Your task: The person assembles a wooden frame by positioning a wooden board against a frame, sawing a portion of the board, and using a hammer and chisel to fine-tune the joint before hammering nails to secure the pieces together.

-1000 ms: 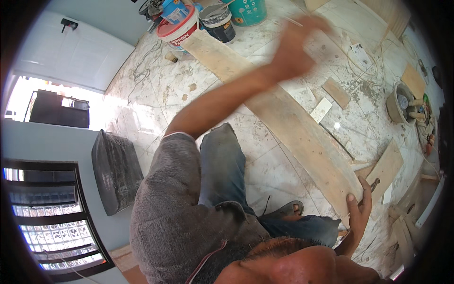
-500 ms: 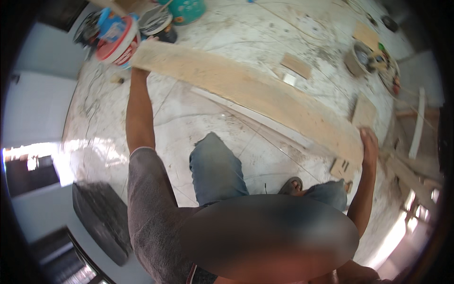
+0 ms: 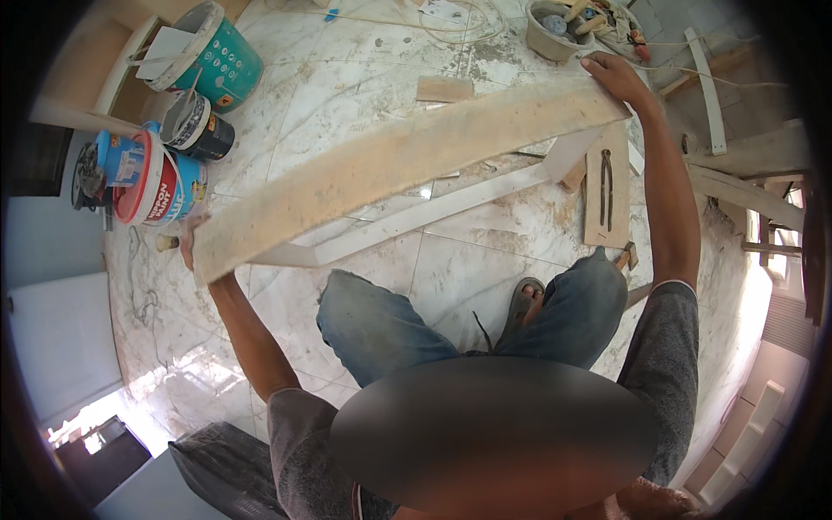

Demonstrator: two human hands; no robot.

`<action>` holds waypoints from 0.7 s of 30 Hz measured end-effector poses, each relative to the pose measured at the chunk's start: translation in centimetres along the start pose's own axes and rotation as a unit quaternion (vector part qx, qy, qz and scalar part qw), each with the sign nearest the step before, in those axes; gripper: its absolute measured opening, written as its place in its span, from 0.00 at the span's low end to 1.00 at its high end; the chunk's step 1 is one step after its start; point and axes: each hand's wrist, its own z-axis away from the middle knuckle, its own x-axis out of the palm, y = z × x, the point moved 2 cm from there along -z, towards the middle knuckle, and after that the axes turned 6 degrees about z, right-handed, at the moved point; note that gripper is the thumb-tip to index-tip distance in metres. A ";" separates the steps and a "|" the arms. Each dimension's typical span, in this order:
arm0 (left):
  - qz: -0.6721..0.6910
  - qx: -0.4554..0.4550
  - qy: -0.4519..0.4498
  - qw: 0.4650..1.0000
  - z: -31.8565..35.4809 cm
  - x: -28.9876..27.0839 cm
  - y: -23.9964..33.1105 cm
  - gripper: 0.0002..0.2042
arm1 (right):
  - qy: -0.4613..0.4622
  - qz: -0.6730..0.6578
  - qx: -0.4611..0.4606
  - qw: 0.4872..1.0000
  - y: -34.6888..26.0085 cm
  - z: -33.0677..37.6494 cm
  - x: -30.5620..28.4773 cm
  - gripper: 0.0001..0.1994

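A long, shallow wooden frame [image 3: 407,156] with a bare plywood face and white inner sides stretches across in front of me, above the floor. Its left end is nearer to me than its right. My left hand [image 3: 189,243] is closed round the left end, its fingers partly behind the wood. At the far right end my right hand [image 3: 617,82] grips the upper corner. Below that end, a pair of pincers [image 3: 606,195] rests on a small flat board [image 3: 598,227]. A hammer [image 3: 629,255] lies by my right knee.
Paint buckets stand at the left: a red and blue one [image 3: 160,195], a black one [image 3: 208,139] and a green one [image 3: 230,74]. A tub of tools [image 3: 555,30] sits at the far right. Wooden beams [image 3: 737,186] stand right. A thin plywood piece [image 3: 445,88] lies beyond the frame.
The frame has swung round: its right end went away from me and its left end came nearer. Both hands kept hold of it. My view has shifted too, showing more of the buckets.
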 end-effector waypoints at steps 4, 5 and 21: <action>0.081 0.011 -0.025 0.996 4.4 0.8 0.9 0.15 | -0.036 0.000 0.125 0.991 0.6 4.9 0.2 0.30; 0.090 0.020 -0.009 0.996 5.4 1.2 1.2 0.14 | -0.018 -0.070 0.130 0.989 0.0 6.1 0.2 0.30; -0.093 0.250 0.038 0.963 13.7 5.0 15.9 0.12 | 0.070 -0.286 0.216 0.931 5.7 7.0 4.8 0.23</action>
